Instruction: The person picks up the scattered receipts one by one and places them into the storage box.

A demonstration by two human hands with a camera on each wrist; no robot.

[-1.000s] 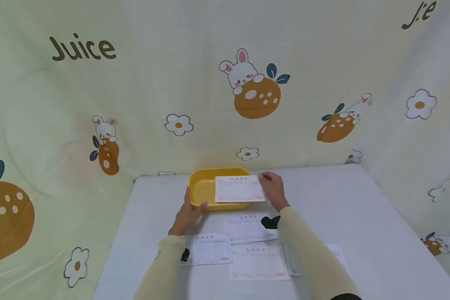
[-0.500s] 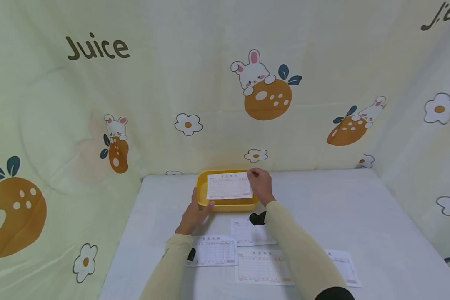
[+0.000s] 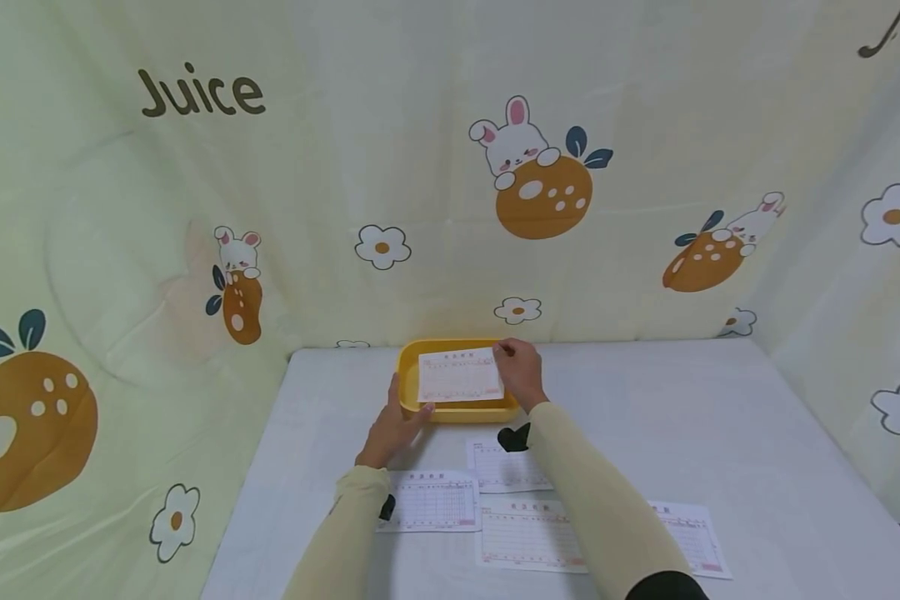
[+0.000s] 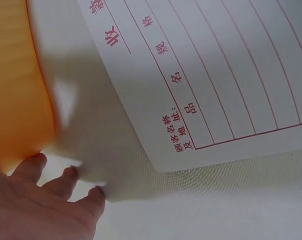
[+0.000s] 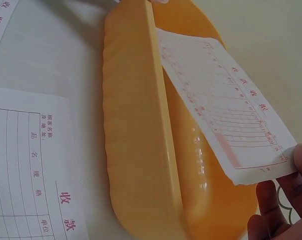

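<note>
In the head view my right hand pinches the right edge of a white receipt slip printed in red. The slip hangs tilted over a yellow plastic tray, its far end reaching the tray's long rim in the right wrist view. My left hand grips the tray's near left corner, the thumb at the front rim and fingers along the side. In the left wrist view, its fingers are by the tray's outer wall. The tray's floor is partly hidden under the slip.
Several more receipt slips lie on the white table: one by the left sleeve, one in the middle, one in front, and one right of the right sleeve. A printed curtain stands behind.
My right hand has brought the slip leftward, farther over the tray, and it now sits slightly lower. The left hand stays at the tray's corner. The head view has shifted a little.
</note>
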